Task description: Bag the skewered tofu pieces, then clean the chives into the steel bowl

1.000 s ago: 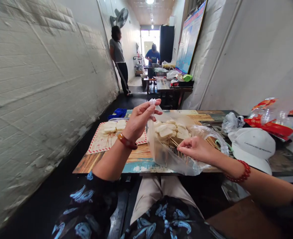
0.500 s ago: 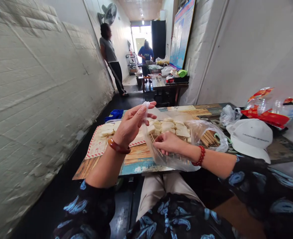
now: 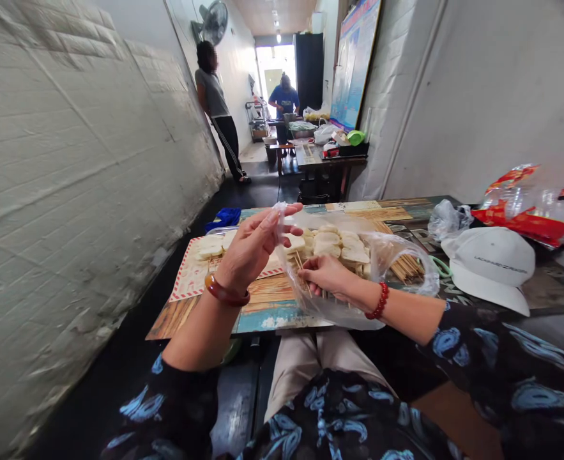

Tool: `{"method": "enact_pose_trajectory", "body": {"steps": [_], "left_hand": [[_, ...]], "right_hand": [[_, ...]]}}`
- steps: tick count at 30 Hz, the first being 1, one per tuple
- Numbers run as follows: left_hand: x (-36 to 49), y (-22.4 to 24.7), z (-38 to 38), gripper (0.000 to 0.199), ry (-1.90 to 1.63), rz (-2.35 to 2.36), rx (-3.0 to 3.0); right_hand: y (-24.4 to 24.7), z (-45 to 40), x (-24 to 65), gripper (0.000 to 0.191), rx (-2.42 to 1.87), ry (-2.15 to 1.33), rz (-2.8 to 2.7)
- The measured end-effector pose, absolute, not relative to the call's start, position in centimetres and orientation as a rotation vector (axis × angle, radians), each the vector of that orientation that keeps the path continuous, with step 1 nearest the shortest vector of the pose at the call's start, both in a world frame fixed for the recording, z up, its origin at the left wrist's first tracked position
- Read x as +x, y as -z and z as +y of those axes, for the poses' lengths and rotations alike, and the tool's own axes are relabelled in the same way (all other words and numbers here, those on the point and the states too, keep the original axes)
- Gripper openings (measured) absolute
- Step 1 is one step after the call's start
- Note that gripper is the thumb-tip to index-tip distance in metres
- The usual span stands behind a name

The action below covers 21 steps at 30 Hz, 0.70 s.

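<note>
With our left hand (image 3: 251, 248) we pinch the raised rim of a clear plastic bag (image 3: 358, 317), other fingers loosely spread; our right hand (image 3: 328, 276), fingers curled, grips thin wooden skewers (image 3: 299, 260), pale stacked slabs (image 3: 327, 239) just beyond it.

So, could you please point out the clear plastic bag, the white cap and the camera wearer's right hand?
Clear plastic bag (image 3: 380, 252): head view, on its translucent side wall.
White cap (image 3: 492, 254): head view, on its crown.
Right hand (image 3: 328, 276): head view, on the back of the hand.
</note>
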<state>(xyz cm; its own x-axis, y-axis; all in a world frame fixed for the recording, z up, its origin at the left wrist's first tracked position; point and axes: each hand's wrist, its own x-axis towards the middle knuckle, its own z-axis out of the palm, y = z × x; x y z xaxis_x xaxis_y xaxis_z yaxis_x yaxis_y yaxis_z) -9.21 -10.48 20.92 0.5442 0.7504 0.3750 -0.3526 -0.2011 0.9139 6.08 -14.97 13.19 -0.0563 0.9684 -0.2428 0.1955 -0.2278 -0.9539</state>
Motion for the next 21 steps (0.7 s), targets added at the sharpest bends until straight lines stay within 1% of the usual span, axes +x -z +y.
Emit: {"method": "enact_pose_trajectory", "body": {"steps": [4, 8, 11, 14, 17, 21], "left_hand": [[-9.0, -21.0, -11.4, 0.034, -1.005, 0.338, 1.464], [-8.8, -21.4, -11.4, 0.035, -1.007, 0.314, 1.448], [-8.8, -21.5, -10.8, 0.037, -1.034, 0.332, 1.451], [-9.1, -20.8, -10.4, 0.037, -1.127, 0.411, 1.53], [-10.8, -19.0, -9.4, 0.036, -1.237, 0.577, 1.645], [-16.9, -14.3, -7.1, 0.032, -1.408, 0.998, 1.712]], "right_hand": [[-11.8, -14.2, 5.7, 0.031, -1.569, -1.236, -1.563], [-10.9, -14.1, 5.2, 0.029, -1.692, -1.032, -1.928], [-12.2, -15.0, 6.1, 0.026, -1.623, -0.87, -2.102], [-14.7, -16.5, 7.8, 0.025, -1.552, -0.708, -2.248], [-17.0, -18.2, 9.8, 0.03, -1.499, -0.607, -2.179], [-18.4, -20.7, 12.5, 0.039, -1.549, -0.52, -1.89]]}}
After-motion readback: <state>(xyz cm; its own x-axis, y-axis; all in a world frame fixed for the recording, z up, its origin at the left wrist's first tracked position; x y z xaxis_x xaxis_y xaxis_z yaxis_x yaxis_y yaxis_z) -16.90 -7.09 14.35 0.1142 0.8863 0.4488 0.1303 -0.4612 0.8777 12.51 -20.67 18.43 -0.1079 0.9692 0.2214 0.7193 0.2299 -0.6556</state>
